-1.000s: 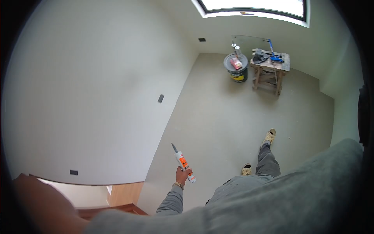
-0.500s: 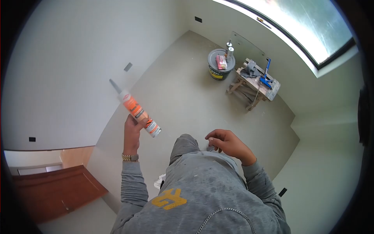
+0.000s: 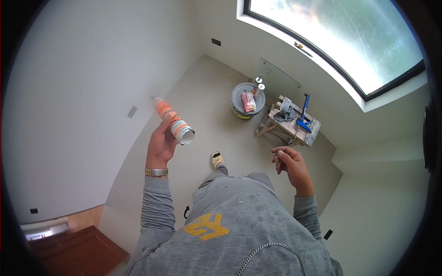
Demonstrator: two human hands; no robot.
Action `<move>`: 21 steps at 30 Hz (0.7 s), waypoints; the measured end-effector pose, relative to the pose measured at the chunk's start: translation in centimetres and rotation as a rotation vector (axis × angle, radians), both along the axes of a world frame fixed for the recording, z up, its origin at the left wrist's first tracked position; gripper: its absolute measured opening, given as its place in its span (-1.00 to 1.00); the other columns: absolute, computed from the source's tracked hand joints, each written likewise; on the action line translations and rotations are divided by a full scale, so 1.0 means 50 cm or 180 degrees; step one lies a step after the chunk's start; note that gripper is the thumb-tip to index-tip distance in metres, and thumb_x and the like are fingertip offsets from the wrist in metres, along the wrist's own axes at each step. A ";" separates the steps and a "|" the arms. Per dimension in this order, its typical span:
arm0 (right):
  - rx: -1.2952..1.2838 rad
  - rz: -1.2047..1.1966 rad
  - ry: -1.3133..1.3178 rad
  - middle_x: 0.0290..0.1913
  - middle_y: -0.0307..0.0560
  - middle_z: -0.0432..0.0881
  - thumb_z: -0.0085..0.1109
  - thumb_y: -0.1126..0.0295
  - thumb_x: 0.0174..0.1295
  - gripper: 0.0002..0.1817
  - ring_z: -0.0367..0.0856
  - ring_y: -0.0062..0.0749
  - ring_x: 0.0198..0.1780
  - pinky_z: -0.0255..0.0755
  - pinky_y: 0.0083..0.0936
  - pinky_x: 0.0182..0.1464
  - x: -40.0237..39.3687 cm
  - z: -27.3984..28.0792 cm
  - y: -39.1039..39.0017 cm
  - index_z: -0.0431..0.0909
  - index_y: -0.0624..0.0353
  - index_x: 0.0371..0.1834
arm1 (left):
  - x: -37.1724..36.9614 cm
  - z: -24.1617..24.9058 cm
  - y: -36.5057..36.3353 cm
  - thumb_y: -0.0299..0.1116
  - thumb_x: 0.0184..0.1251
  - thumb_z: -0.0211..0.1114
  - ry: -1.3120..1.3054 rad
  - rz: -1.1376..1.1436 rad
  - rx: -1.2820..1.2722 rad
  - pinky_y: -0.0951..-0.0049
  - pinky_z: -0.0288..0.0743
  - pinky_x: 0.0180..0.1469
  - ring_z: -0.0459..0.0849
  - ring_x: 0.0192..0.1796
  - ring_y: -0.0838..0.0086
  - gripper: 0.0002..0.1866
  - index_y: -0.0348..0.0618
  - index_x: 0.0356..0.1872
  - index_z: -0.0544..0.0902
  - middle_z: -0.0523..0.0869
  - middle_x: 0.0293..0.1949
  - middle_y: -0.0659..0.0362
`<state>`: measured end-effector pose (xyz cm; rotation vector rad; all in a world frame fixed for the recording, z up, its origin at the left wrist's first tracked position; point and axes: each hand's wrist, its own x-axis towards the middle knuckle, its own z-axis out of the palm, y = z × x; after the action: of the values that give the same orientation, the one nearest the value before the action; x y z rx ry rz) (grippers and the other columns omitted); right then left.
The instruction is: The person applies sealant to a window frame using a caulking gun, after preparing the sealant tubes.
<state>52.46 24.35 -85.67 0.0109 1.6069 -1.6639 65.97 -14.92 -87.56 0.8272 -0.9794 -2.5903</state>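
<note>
My left hand (image 3: 161, 144) is wrapped round an orange-and-white sealant cartridge (image 3: 173, 119), held out in front of me. The cartridge's hollow rear end faces me, and its nozzle end, blurred, points away toward the left wall. My right hand (image 3: 293, 166) hangs in the air at the right with nothing in it, its fingers loosely bent and apart. Beyond that hand stands a small wooden step bench (image 3: 290, 120). On it lie a blue caulking gun (image 3: 305, 115) and a grey cloth (image 3: 286, 112).
Left of the bench is a lidded bucket (image 3: 238, 99) bearing a pink-and-white packet (image 3: 248, 102) and upright cartridges (image 3: 259, 91). A glass panel (image 3: 279, 76) leans on the wall below the window (image 3: 340, 41). A reddish-brown door (image 3: 80, 250) is at lower left.
My left hand has tilted the cartridge so its hollow end turns toward me. My right hand has risen away from my body to the right. The view has shifted, and a shoe now shows.
</note>
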 end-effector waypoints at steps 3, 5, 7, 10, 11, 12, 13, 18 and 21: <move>-0.0049 -0.0479 -0.0032 -0.27 -0.17 0.69 0.10 0.31 0.55 -0.71 0.58 -0.64 -0.43 0.51 -0.61 -0.37 -0.036 0.007 0.009 0.64 0.30 0.11 | -0.098 -0.018 -0.063 -0.08 0.58 0.27 -0.0304 -0.0217 -0.0193 0.17 0.54 0.20 0.68 0.09 0.38 -0.58 -0.16 0.23 0.51 0.67 0.03 0.19; 0.0045 -0.0794 -0.0134 -0.26 -0.16 0.69 0.10 0.31 0.55 -0.71 0.58 -0.63 -0.43 0.51 -0.61 -0.37 -0.047 -0.007 0.025 0.64 0.30 0.11 | -0.158 -0.032 -0.096 -0.08 0.56 0.29 -0.0552 -0.0403 -0.0406 0.14 0.52 0.23 0.67 0.11 0.37 -0.54 -0.15 0.27 0.50 0.66 0.06 0.20; 0.0088 -0.0991 -0.0218 -0.26 -0.15 0.69 0.11 0.31 0.55 -0.71 0.58 -0.63 -0.43 0.51 -0.60 -0.37 -0.070 -0.027 0.036 0.64 0.30 0.11 | -0.219 -0.046 -0.111 -0.08 0.55 0.30 -0.0578 -0.0523 -0.0538 0.14 0.52 0.24 0.67 0.13 0.37 -0.52 -0.15 0.29 0.49 0.65 0.08 0.20; 0.0203 -0.1231 -0.0379 -0.26 -0.14 0.68 0.11 0.31 0.55 -0.71 0.58 -0.62 -0.43 0.50 -0.60 -0.38 -0.105 -0.065 0.046 0.64 0.30 0.11 | -0.310 -0.076 -0.123 -0.15 0.53 0.33 -0.0683 -0.0630 -0.0736 0.15 0.50 0.27 0.66 0.15 0.37 -0.50 -0.15 0.35 0.47 0.63 0.10 0.20; 0.0217 -0.1305 -0.0403 -0.26 -0.14 0.68 0.11 0.31 0.55 -0.71 0.57 -0.62 -0.44 0.50 -0.59 -0.38 -0.122 -0.080 0.055 0.64 0.30 0.11 | -0.342 -0.078 -0.112 -0.18 0.52 0.34 -0.0775 -0.0685 -0.0923 0.15 0.49 0.28 0.66 0.15 0.38 -0.50 -0.15 0.34 0.47 0.64 0.10 0.19; 0.0232 -0.1373 -0.0431 -0.26 -0.14 0.68 0.11 0.30 0.55 -0.70 0.57 -0.62 -0.44 0.50 -0.59 -0.39 -0.144 -0.093 0.066 0.64 0.30 0.11 | -0.372 -0.083 -0.099 -0.22 0.51 0.35 -0.0871 -0.0737 -0.1110 0.15 0.49 0.29 0.66 0.15 0.38 -0.51 -0.15 0.34 0.48 0.64 0.10 0.19; 0.0252 -0.1378 -0.0460 -0.26 -0.14 0.68 0.11 0.30 0.55 -0.70 0.57 -0.62 -0.44 0.50 -0.59 -0.39 -0.169 -0.102 0.075 0.64 0.30 0.11 | -0.400 -0.090 -0.085 -0.22 0.51 0.35 -0.0899 -0.0749 -0.1093 0.15 0.49 0.29 0.66 0.15 0.38 -0.51 -0.15 0.34 0.48 0.64 0.10 0.19; 0.0515 -0.1245 -0.0323 -0.27 -0.17 0.69 0.09 0.31 0.56 -0.71 0.58 -0.63 -0.45 0.50 -0.61 -0.42 -0.326 -0.174 0.137 0.62 0.29 0.13 | -0.545 -0.118 -0.015 -0.27 0.49 0.36 -0.1057 -0.0734 -0.1403 0.17 0.54 0.23 0.69 0.11 0.40 -0.60 -0.15 0.24 0.54 0.67 0.07 0.17; 0.0668 -0.1388 -0.0450 -0.26 -0.16 0.70 0.15 0.29 0.52 -0.71 0.56 -0.63 -0.45 0.48 -0.60 -0.42 -0.422 -0.217 0.170 0.66 0.27 0.10 | -0.623 -0.134 0.006 -0.28 0.47 0.37 -0.1348 -0.0904 -0.1612 0.18 0.57 0.16 0.72 0.04 0.42 -0.64 -0.15 0.18 0.56 0.71 0.02 0.19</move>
<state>31.36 32.82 -96.53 0.6111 1.7462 -1.7543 34.82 -14.63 -94.26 1.1736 -1.8929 -2.2311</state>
